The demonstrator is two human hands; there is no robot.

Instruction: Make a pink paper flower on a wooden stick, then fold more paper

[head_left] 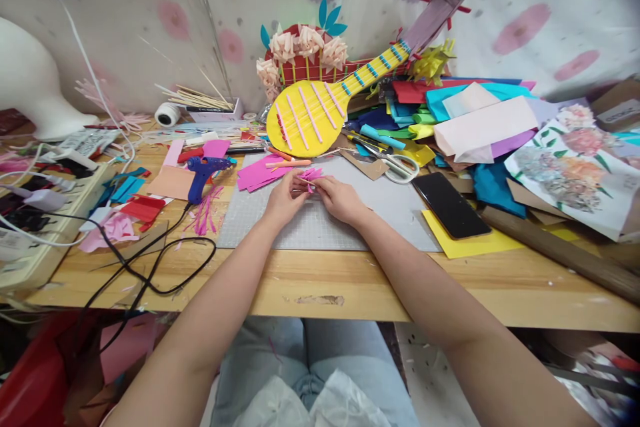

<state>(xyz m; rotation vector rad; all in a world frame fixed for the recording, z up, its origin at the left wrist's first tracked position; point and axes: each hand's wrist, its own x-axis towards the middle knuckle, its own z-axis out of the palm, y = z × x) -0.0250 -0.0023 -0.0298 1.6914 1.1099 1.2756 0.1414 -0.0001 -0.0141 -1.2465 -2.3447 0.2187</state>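
Centre of frame: left hand [284,200] and right hand [341,200] meeting over a grey cutting mat [360,223], fingers [299,188] of both pinched on a pink fringed paper piece [311,177], likely for close control. Left of centre, blue glue gun [203,173] parked on the counter [320,280], within reach.

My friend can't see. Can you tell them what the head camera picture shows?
The left hand and right hand pinch a pink paper fringe together over a grey mat on a wooden table. A blue glue gun lies to their left, a black phone to their right, a yellow paper guitar behind.
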